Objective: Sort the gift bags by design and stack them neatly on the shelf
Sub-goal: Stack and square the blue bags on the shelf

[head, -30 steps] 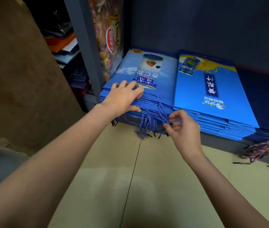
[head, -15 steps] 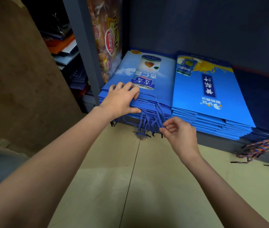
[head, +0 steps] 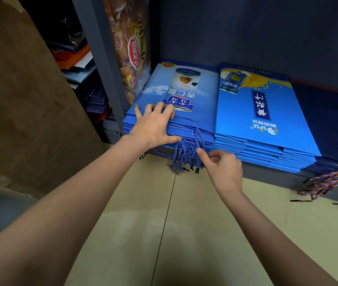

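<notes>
Two stacks of flat blue gift bags lie side by side on a low dark shelf (head: pixel 267 172). The left stack (head: pixel 203 96) shows a can with a heart-shaped nut. The right stack (head: pixel 246 112) carries an orange splash and a dark label. My left hand (head: pixel 155 124) rests spread on the front edge of the left stack, thumb along its side. My right hand (head: pixel 221 166) sits below that stack's front, fingers curled, fingertips pinching the hanging blue rope handles (head: pixel 186 155).
A dark blue stack (head: pixel 327 112) with multicoloured rope handles (head: pixel 327 182) lies at the right. A grey shelf post (head: pixel 102 58) and an orange snack bag (head: pixel 132 50) stand left of the stacks. More paper goods (head: pixel 79 65) fill the left compartment. Beige floor tiles (head: pixel 164 234) lie below.
My right hand has slid left and down along the shelf front to the dangling blue handles. My left hand has stayed on the left stack, fingers spreading slightly.
</notes>
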Available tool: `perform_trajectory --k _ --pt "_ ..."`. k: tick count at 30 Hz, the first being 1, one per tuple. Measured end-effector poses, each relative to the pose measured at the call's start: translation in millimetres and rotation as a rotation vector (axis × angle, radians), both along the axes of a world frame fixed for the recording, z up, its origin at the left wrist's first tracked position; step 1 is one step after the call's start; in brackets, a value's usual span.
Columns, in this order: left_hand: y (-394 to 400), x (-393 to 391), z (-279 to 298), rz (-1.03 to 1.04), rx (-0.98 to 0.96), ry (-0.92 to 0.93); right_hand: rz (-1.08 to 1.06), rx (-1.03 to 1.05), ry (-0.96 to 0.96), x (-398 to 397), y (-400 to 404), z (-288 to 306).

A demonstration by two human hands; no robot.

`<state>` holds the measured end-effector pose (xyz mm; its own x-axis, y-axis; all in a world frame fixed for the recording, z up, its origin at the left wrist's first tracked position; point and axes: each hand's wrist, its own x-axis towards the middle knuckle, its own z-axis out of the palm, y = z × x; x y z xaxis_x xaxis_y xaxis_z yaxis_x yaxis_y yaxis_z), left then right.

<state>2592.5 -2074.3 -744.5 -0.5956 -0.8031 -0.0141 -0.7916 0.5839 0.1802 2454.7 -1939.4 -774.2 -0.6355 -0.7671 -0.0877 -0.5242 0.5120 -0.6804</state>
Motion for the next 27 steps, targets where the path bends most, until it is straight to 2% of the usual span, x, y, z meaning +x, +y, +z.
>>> perform_trajectory --k 2,5,8,12,17,19,21,22,23,24,27 --pt "4 -4 -3 -0.053 -0.123 -0.035 -0.013 0.044 -0.009 7 -11 -6" --pt "8 -9 -8 -0.268 -0.381 -0.055 -0.009 0.091 0.045 15 -16 -5" --pt "6 -10 -8 -0.302 -0.466 -0.081 0.138 0.098 0.195 19 -6 -5" --pt "3 -9 -17 -0.286 -0.408 -0.132 0.343 0.330 0.407 19 -5 -12" --pt "-10 -1 -6 -0.341 -0.212 -0.088 0.437 0.472 0.408 22 -15 -1" --pt "-14 14 3 -0.368 -0.124 -0.022 0.425 0.405 0.479 12 -2 12" --pt "-21 32 7 -0.346 -0.108 -0.094 0.359 0.056 0.573 6 4 23" --pt "-24 40 9 -0.296 -0.094 -0.187 0.333 -0.150 0.610 7 0 25" --pt "-26 46 9 -0.234 -0.073 -0.277 0.319 -0.262 0.673 9 -7 22" --pt "-26 49 8 -0.180 -0.059 -0.332 0.313 -0.271 0.723 14 -18 21" --pt "-18 43 -2 -0.076 -0.088 -0.317 0.428 0.040 0.726 30 -50 14"
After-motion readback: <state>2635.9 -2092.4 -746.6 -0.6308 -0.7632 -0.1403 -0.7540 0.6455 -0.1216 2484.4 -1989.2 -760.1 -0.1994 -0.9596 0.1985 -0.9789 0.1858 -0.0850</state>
